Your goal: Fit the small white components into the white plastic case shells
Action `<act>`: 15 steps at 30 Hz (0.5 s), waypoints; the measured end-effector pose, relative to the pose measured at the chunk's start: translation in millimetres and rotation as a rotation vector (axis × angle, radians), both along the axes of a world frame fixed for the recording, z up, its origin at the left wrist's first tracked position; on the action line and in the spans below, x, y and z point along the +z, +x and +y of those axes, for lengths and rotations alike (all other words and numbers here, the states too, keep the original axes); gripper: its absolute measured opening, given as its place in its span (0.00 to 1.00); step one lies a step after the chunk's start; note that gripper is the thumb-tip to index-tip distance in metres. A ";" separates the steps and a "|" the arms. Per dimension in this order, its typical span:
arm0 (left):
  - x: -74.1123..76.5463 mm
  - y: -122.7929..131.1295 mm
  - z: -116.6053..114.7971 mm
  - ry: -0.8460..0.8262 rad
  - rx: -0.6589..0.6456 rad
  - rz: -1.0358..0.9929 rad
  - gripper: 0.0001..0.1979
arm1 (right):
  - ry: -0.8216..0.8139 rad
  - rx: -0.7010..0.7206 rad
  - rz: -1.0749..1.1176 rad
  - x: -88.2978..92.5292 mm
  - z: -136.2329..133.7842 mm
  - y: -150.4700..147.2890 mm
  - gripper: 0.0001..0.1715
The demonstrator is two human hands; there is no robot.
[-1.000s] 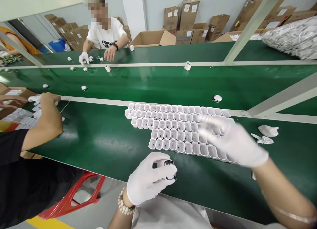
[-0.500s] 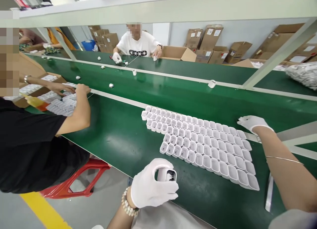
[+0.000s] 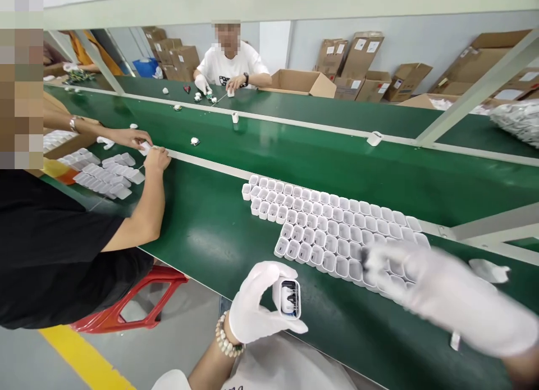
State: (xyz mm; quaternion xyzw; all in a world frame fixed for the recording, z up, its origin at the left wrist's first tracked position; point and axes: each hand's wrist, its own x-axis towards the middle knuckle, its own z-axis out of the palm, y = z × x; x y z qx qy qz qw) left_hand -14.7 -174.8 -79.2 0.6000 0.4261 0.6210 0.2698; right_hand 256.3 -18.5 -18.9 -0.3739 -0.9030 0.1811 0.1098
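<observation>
The left hand (image 3: 255,305), in a white glove, holds a white casing (image 3: 277,297) over the near edge of the bench (image 3: 202,232). Its grip is curled, digits pressing the casing on the far and near sides, with a gap left between casing and palm. The casing's mouth faces the camera; inside sit white parts (image 3: 288,301), dark material around them and a little blue at the near end.

The gloved right hand (image 3: 455,297) is blurred above the right part of the white cups (image 3: 314,241). A dark piece (image 3: 365,254) shows at its fingertips, but whether the grip pinches it cannot be told. The cups stand close together in several rows, mouths up; small dark marks show inside many at the left, and the two nearest rows begin further right than the others.

On the left, a co-worker's bare hands hold a white piece (image 3: 145,148) beside a cluster of white containers (image 3: 103,179); a cardboard box there holds more white pieces.

Beyond, small white-topped parts (image 3: 195,141) rest on the green belt (image 3: 295,145). An uncovered carton (image 3: 295,85) stands behind the far bench; its contents are hidden. Stacked cartons (image 3: 361,58) carry white labels, too small to read. Dark letters on the wearer's light shirt are cut off at the near edge.
</observation>
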 end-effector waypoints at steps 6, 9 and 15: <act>-1.3 2.9 4.7 0.045 -0.043 0.027 0.36 | 0.007 0.298 -0.249 -62.6 -90.6 -64.1 0.05; 0.8 2.6 4.6 0.010 -0.026 0.034 0.36 | 0.030 0.197 -0.092 -75.6 -89.9 -59.2 0.26; -0.8 16.0 6.1 0.003 0.048 0.128 0.32 | 0.047 -0.058 0.447 -49.9 -118.2 -77.9 0.42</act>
